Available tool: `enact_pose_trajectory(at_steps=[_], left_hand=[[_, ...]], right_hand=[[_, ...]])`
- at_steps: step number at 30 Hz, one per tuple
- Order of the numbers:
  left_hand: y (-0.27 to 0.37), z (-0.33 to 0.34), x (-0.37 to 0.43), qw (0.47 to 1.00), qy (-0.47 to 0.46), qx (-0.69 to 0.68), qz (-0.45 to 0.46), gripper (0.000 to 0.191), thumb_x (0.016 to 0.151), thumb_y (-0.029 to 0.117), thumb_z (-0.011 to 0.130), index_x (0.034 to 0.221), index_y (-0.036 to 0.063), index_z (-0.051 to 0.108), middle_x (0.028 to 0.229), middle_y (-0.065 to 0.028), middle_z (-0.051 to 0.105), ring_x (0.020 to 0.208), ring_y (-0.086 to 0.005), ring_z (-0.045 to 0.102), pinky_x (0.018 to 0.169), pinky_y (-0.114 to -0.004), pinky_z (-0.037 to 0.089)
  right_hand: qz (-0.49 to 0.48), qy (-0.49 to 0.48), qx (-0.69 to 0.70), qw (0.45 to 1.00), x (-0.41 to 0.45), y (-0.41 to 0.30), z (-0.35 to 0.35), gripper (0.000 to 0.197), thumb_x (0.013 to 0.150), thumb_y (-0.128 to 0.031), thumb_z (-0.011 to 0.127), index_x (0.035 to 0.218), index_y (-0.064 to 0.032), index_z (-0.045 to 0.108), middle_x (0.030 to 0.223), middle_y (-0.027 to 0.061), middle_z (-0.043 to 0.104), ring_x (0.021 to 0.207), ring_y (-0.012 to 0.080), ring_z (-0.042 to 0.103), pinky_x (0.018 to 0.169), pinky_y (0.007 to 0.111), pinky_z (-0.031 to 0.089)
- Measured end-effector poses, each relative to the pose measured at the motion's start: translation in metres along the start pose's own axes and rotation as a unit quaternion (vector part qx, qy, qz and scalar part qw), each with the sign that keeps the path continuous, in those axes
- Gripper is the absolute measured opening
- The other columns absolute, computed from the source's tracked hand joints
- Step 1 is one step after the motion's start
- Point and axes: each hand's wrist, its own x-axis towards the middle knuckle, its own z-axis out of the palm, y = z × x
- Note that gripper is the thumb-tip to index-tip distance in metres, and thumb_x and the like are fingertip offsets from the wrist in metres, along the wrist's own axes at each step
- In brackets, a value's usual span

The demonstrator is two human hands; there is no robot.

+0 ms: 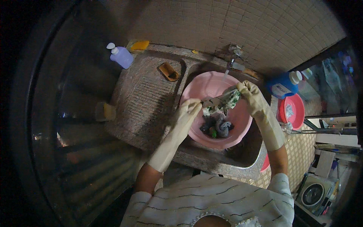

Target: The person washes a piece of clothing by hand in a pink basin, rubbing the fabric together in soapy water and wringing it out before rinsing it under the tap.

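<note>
A white cloth with a green pattern is stretched over a pink plastic basin. My left hand, in a cream rubber glove, pinches its left end. Its upper right end is gripped by my right hand, gloved alike. Below the cloth, dark and grey wet fabric pieces, one with a green patch, lie in the basin. The basin stands in a speckled stone sink, under a faucet from which water seems to run.
On the ribbed washboard at left lies a brown brush. Beyond stand a purple pump bottle and a yellow sponge. Right of the sink are a blue bottle and a red-pink basin. A tiled wall rises behind.
</note>
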Motion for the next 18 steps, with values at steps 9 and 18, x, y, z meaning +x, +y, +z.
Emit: enact_pose_trajectory(at_steps=[9, 18], left_hand=[[0.045, 0.026, 0.010, 0.974, -0.074, 0.214, -0.004, 0.020, 0.098, 0.020, 0.059, 0.106, 0.0020, 0.062, 0.095, -0.0082, 0.066, 0.085, -0.0167, 0.061, 0.081, -0.030, 0.048], [0.083, 0.002, 0.013, 0.997, -0.074, 0.016, 0.032, 0.015, 0.100, 0.019, 0.058, 0.099, 0.0043, 0.061, 0.081, -0.0008, 0.060, 0.065, -0.0052, 0.053, 0.051, -0.022, 0.044]], right_hand=[[-0.138, 0.043, 0.199, 0.969, -0.012, -0.023, -0.003, 0.026, 0.100, -0.032, 0.058, 0.084, -0.0106, 0.058, 0.074, -0.0078, 0.047, 0.069, 0.0029, 0.042, 0.061, 0.021, 0.035], [0.058, 0.219, 0.067, 0.972, -0.038, -0.002, -0.035, 0.027, 0.095, -0.032, 0.066, 0.092, -0.0050, 0.063, 0.074, -0.0010, 0.058, 0.069, 0.0086, 0.054, 0.064, 0.024, 0.045]])
